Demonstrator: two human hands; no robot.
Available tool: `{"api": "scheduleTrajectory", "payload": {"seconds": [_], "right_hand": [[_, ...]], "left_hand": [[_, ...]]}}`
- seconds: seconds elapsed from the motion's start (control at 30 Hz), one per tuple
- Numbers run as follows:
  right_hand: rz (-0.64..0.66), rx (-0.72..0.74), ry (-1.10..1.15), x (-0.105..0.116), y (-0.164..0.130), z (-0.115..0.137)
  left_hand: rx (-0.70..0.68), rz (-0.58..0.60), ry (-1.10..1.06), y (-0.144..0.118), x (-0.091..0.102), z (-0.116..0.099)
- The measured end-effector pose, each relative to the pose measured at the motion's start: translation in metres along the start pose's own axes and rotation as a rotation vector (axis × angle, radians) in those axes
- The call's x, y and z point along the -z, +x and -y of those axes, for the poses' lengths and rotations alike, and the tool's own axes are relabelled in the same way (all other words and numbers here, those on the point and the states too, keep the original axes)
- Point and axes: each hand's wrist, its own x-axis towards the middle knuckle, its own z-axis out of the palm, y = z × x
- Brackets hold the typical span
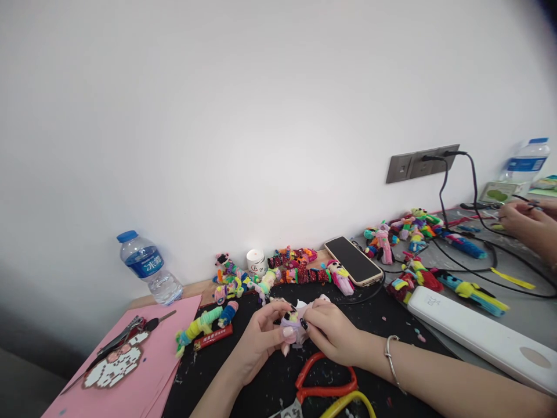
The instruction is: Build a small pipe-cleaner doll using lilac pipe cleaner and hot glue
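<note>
My left hand (260, 335) and my right hand (333, 332) meet over a black mat (261, 380) and together pinch a small pale pink and lilac pipe-cleaner figure (294, 322). The fingertips of both hands close on it, so most of it is hidden. A silver bracelet (391, 355) rings my right wrist. Orange-handled pliers (324, 385) lie on the mat just below my hands.
Several finished pipe-cleaner dolls (265, 277) line the wall. A phone (353, 260), a white power bank (487, 334), cables, a water bottle (148, 268) and pink paper (130, 366) with tweezers and scissors surround the mat. Another person's hands (528, 226) work at the far right.
</note>
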Motion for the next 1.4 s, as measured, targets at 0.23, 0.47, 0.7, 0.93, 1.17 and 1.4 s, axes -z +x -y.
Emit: {"api": "scheduleTrajectory", "payload": {"seconds": [0.23, 0.47, 0.7, 0.93, 1.17, 1.4], "right_hand": [[-0.014, 0.024, 0.003, 0.001, 0.001, 0.001], [-0.003, 0.038, 0.007, 0.001, 0.001, 0.000], [0.018, -0.004, 0.020, 0.001, 0.000, 0.000], [0.021, -0.125, 0.064, 0.009, 0.004, 0.003], [0.036, -0.187, 0.018, 0.008, 0.008, 0.006], [0.105, -0.265, -0.038, 0.006, 0.007, 0.004]], "left_hand": [[-0.006, 0.014, 0.012, 0.001, 0.000, 0.000], [-0.007, 0.031, 0.022, 0.000, -0.001, 0.001], [-0.023, -0.009, 0.013, 0.002, 0.001, 0.002], [-0.103, -0.131, -0.054, 0.004, 0.005, -0.002], [-0.183, -0.292, -0.213, 0.007, 0.017, -0.007], [-0.196, -0.309, -0.334, 0.008, 0.022, -0.010]]}}
